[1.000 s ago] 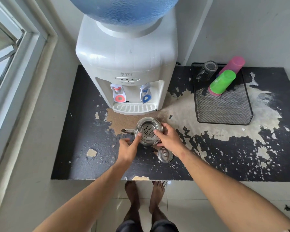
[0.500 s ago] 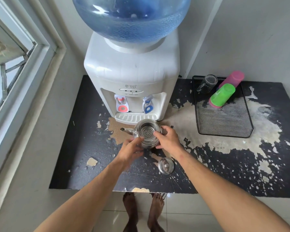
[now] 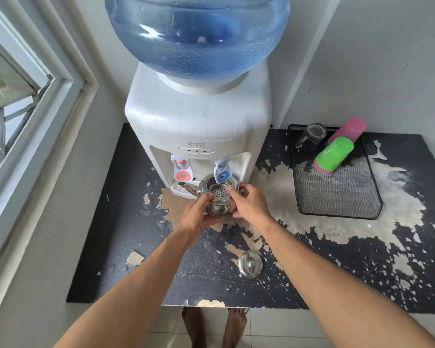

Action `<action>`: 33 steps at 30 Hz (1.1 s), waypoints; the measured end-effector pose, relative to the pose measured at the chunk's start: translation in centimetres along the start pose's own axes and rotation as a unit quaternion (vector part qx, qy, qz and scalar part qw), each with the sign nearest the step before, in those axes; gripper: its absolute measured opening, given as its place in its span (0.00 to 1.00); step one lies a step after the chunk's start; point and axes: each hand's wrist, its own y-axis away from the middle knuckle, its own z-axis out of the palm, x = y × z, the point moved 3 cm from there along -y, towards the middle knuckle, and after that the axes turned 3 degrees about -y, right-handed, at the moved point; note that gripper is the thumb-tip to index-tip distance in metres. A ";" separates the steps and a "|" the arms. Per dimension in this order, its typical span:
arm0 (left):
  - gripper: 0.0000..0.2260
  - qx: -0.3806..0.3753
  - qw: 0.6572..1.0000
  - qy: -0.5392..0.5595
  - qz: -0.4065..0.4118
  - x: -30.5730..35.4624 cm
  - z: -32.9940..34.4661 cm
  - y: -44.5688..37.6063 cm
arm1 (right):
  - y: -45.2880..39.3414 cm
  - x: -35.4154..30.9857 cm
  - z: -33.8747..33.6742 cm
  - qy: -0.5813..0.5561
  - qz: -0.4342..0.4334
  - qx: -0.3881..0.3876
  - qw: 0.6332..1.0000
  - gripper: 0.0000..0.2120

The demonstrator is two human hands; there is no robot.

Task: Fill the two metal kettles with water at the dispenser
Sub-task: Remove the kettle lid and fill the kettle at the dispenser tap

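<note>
A small metal kettle (image 3: 217, 197) with its lid off and a perforated strainer in its mouth sits at the drip tray of the white water dispenser (image 3: 199, 124), right under the blue tap (image 3: 222, 172). Its spout points left. My left hand (image 3: 197, 214) grips the kettle's near left side and my right hand (image 3: 248, 203) grips its right side, thumb at the rim. The red tap (image 3: 182, 169) is to the left. The kettle's round metal lid (image 3: 250, 263) lies on the table nearer me. Only one kettle is in view.
The dispenser stands on a worn black table (image 3: 126, 234) with peeling paint, a large blue water bottle (image 3: 196, 33) on top. A black mesh tray (image 3: 337, 192) at right holds a glass mug (image 3: 312, 136), a green cup (image 3: 334, 153) and a pink cup (image 3: 348, 129). A window frame runs along the left.
Both hands have carried the kettle away from me, from the open table up to the drip tray under the blue tap. The lid has stayed where it lay.
</note>
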 end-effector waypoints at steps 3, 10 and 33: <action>0.15 0.006 1.000 0.006 0.000 0.2 0.1 -0.1 | 0.1 -1.2 -0.5 0.062 -0.011 0.016 0.998 0.23; 0.18 0.014 1.000 -0.003 0.006 0.0 0.0 -0.5 | 0.5 -4.1 -1.3 0.231 -0.237 0.162 0.930 0.12; 0.16 0.037 0.999 0.008 -0.007 0.7 -0.2 -0.6 | -0.3 -6.3 1.4 0.272 -0.229 0.193 0.914 0.11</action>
